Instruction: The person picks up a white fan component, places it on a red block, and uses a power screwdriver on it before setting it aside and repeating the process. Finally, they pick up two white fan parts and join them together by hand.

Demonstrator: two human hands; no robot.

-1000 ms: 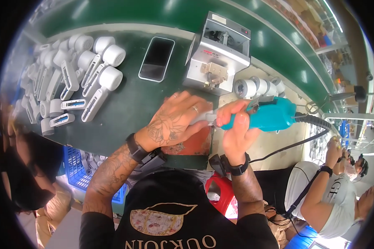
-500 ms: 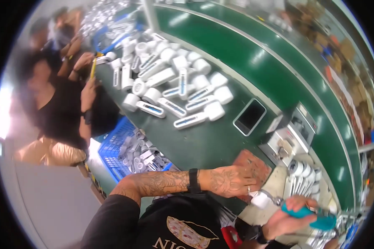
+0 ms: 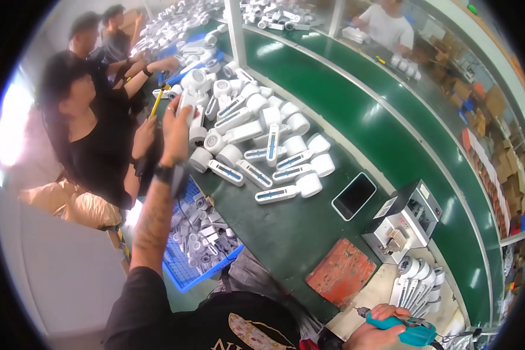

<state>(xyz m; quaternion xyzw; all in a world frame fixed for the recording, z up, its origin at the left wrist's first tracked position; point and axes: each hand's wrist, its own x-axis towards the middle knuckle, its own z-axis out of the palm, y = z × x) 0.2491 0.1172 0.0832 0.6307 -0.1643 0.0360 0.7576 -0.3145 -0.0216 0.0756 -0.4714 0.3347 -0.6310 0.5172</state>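
Person wears black short-sleeved T-shirt (image 3: 201, 322), multicoloured print (image 3: 252, 333) with yellowish edging, pale lettering (image 3: 222, 346); dark wristband (image 3: 164, 173), left.

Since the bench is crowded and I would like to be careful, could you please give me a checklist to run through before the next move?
1. Teal power driver held in the right hand: ok.
2. Driver well apart from the left hand: ok, the left hand is over at the pile of white devices.
3. Left hand firmly gripping one white device: cannot tell.
4. Left hand well away from the co-worker's yellow tool: not ok, they are close.
5. Phone off the red pad: ok.
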